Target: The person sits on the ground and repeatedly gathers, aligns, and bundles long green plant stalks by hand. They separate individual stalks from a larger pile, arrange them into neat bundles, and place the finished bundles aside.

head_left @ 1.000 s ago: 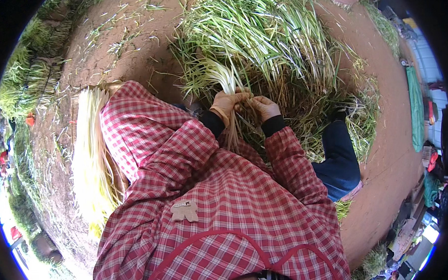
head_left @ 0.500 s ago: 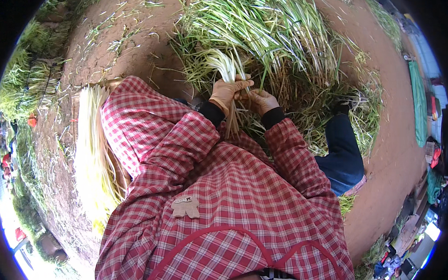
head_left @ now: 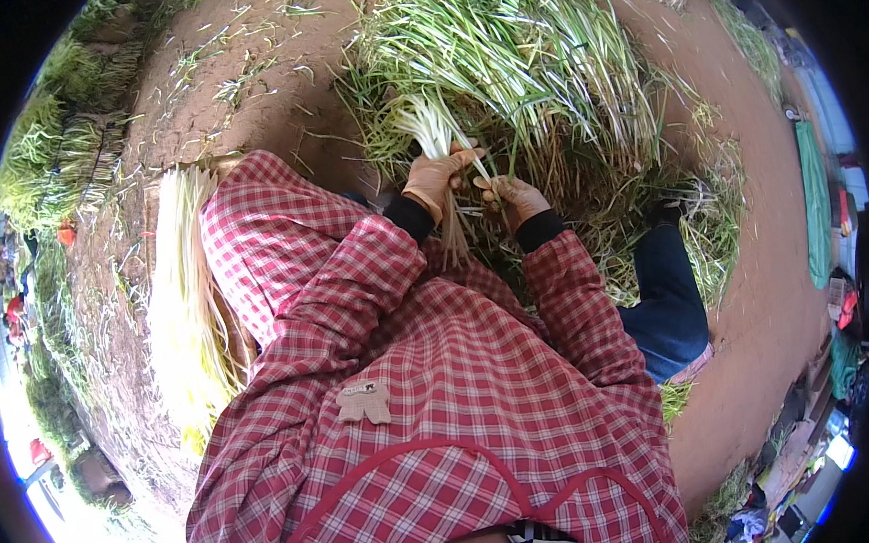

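My left hand, in a thin tan glove, is closed around a bunch of pale stalks; their whitish ends fan out above the fist, and thinner brownish ends hang below. Just to its right, my right hand, gloved too, has its fingers pinched together at a thin green-and-white stalk. A small gap separates the two hands. Beyond them lies a big heap of long green leafy stalks, with pale lower parts toward the right.
A long bundle of whitish-yellow stalks lies at my left, beside the checked cloth over my knee. Loose trimmings cover the brown ground at right, around my dark-trousered leg. More green bundles line the far left.
My right hand has drawn slightly right and down, away from my left hand. My left hand keeps the bunch, nearly in place.
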Motion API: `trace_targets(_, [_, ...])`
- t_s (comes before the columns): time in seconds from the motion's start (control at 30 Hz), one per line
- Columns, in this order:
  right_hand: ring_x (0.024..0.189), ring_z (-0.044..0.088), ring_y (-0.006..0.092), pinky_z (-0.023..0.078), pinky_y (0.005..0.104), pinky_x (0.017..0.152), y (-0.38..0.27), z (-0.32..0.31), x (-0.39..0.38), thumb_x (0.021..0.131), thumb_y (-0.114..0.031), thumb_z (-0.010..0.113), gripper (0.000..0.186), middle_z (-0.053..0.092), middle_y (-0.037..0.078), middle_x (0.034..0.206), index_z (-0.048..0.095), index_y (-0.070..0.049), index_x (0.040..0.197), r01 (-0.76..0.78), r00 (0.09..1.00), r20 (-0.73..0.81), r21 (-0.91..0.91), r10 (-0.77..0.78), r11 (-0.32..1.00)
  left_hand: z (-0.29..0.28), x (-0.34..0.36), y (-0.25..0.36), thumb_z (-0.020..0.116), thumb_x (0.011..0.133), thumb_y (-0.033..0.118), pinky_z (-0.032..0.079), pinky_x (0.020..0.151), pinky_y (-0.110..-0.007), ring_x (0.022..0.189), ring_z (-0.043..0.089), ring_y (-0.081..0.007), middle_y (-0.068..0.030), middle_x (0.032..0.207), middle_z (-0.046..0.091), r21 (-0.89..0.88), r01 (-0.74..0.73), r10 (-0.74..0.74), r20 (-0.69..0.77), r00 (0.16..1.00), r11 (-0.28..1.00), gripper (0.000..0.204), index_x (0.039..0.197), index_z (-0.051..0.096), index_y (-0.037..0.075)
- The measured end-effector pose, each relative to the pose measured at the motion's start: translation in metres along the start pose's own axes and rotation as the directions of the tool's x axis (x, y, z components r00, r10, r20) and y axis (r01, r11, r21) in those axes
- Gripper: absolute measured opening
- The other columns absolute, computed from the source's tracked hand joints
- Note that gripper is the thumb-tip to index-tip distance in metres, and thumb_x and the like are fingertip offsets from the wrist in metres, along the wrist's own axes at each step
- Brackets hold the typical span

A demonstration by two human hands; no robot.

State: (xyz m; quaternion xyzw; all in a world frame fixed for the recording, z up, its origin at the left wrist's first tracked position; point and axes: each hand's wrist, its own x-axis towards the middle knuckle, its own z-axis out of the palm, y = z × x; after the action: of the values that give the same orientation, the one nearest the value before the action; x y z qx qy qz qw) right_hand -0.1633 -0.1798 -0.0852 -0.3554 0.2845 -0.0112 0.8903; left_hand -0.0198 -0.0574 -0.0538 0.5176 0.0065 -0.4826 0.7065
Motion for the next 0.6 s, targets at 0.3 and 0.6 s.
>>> trace_targets(0.3, [0.071,0.057,0.0160,0.047,0.0292,0.063,0.010,-0.005,-0.010,0.091,-0.024,0.060,0.029,0.066,0.009,0.090,0.059,0.001,0.105,-0.158,0.972,0.196,0.121,0.133,0.980,-0.003,-0.001,-0.017,0.065,0.087,0.007,0.038,0.047,-0.020,0.053,0.044,-0.0039,-0.0016,0.086,0.067,-0.052,0.083,-0.083,-0.007,0.997,0.995,0.019,0.105,0.065,0.003])
trace_targets(0.6, [0.068,0.057,0.0136,0.046,0.0267,0.062,-0.009,0.001,-0.008,0.092,-0.019,0.060,0.021,0.066,0.007,0.087,0.060,0.001,0.094,0.157,0.985,-0.057,-0.101,-0.164,0.982,0.005,-0.010,-0.013,0.067,0.086,0.012,0.038,0.047,-0.019,0.059,0.052,-0.0041,-0.0037,0.093,0.069,-0.089,0.047,-0.054,-0.078,0.995,0.995,0.023,0.107,0.064,0.002])
